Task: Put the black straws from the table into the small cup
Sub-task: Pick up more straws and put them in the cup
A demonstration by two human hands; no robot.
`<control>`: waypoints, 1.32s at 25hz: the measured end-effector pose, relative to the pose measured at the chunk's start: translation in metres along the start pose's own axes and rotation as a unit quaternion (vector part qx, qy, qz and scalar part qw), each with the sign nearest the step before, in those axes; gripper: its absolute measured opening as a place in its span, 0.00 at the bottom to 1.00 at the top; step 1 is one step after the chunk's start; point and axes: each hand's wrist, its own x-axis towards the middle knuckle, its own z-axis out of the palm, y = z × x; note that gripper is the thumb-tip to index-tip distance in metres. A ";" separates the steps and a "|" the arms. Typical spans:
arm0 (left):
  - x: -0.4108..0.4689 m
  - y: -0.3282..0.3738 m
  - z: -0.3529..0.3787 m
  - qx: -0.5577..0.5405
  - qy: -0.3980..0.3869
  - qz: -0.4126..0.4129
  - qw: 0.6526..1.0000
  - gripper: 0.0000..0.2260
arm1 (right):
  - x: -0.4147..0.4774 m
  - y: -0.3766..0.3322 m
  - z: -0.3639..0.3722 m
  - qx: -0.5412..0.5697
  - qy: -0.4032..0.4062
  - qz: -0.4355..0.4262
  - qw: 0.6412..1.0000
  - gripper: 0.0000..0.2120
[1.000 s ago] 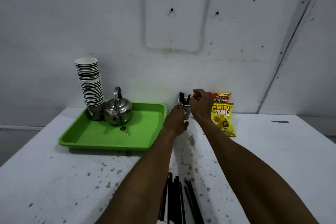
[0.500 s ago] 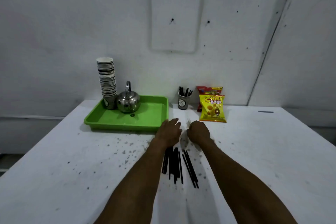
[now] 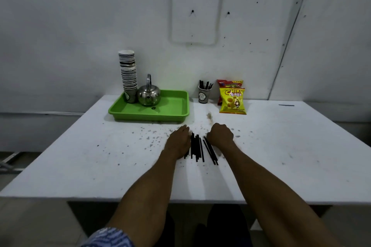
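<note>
A few straws already stand in the far cup; a near pile of straws remains. Left hand flat and empty, right hand curled, contents unclear.

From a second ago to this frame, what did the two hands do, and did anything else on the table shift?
Both hands drew back from the small paper cup at the wall, leaving it, and came down at the loose black straws on the white table: left hand flat beside them, right hand curled at their far end. The cup with its straws, green tray, steel kettle, cup stack and snack bags stayed put.
</note>
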 end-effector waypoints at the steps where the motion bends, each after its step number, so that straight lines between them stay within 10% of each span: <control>1: -0.004 0.003 -0.001 -0.019 0.016 -0.015 1.000 0.21 | -0.005 -0.002 -0.001 0.023 -0.011 0.006 1.000 0.15; 7: -0.016 0.007 0.004 -0.028 0.076 -0.041 0.996 0.17 | -0.028 -0.013 -0.003 0.051 -0.054 0.002 0.997 0.31; 33: -0.020 0.005 0.003 0.049 0.062 -0.033 0.996 0.14 | -0.036 -0.040 -0.008 -0.039 0.004 -0.004 0.999 0.13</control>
